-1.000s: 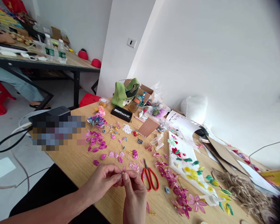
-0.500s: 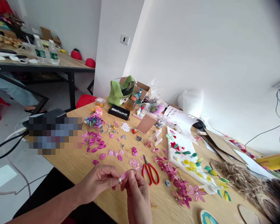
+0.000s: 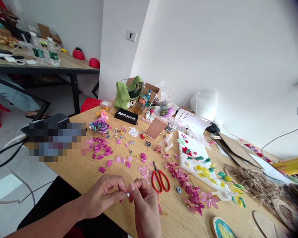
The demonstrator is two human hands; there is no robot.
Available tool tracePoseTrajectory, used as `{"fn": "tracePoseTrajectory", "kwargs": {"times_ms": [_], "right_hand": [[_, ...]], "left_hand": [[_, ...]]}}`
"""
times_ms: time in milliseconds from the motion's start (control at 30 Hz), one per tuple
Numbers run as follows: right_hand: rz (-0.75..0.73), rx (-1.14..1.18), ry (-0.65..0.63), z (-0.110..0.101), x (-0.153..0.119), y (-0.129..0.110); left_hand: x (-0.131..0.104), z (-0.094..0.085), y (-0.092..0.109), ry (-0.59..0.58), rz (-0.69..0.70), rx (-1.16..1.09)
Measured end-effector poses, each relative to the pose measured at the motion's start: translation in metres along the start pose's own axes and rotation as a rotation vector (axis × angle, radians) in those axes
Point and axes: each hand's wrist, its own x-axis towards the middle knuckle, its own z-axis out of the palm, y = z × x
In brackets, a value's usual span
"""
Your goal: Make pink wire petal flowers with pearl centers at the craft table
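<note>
In the head view, the person's left hand (image 3: 99,196) pinches a small, round, pearly white bead (image 3: 128,195) between thumb and forefinger. The right hand (image 3: 145,203) is right beside it, thumb pressed to curled fingers; whether anything is between them cannot be told. The 2 hands nearly meet above the wood-grained desk (image 3: 124,219), with the bead between them.

Just right of the right hand lies 1 pair of metal scissors with glossy orange-red loop handles (image 3: 161,181), and beyond it a small grey-blue spool (image 3: 179,190). Farther right stretches a branching spray of translucent magenta flowers (image 3: 194,195). Ahead of the hands are thin, tangled pale-pink loops (image 3: 145,172); ahead and to the left, pointed magenta petals (image 3: 99,144) are scattered. Coarse, wavy tan fibre (image 3: 255,181) lies far right.
</note>
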Motion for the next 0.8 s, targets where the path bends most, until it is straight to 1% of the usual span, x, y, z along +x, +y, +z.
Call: {"fn": "tracePoseTrajectory", "kwargs": {"times_ms": [100,200,267,333,433,500,600,800], "right_hand": [[-0.013,-0.033,0.009,-0.001,0.0,0.002],[-0.02,-0.084,-0.02,-0.001,-0.001,-0.002],[-0.014,-0.128,-0.081,-0.001,-0.003,-0.008],[0.005,-0.175,-0.171,-0.001,-0.004,-0.015],[0.031,-0.219,-0.306,-0.001,-0.004,-0.025],[0.04,-0.216,-0.36,-0.001,-0.003,-0.028],[0.037,-0.201,-0.376,-0.001,-0.002,-0.03],[0.027,-0.159,-0.342,0.002,-0.004,-0.026]], "left_hand": [[0.0,-0.001,-0.003,0.015,0.007,-0.001],[0.0,-0.001,-0.005,-0.025,-0.013,-0.159],[0.0,-0.002,-0.005,-0.097,-0.033,-0.292],[0.0,-0.002,-0.004,-0.165,-0.052,-0.37],[-0.001,-0.003,-0.001,-0.211,-0.073,-0.39],[-0.001,-0.003,0.0,-0.215,-0.071,-0.378],[-0.001,-0.003,0.002,-0.212,-0.04,-0.365],[-0.003,-0.003,0.0,-0.184,0.003,-0.351]]}}
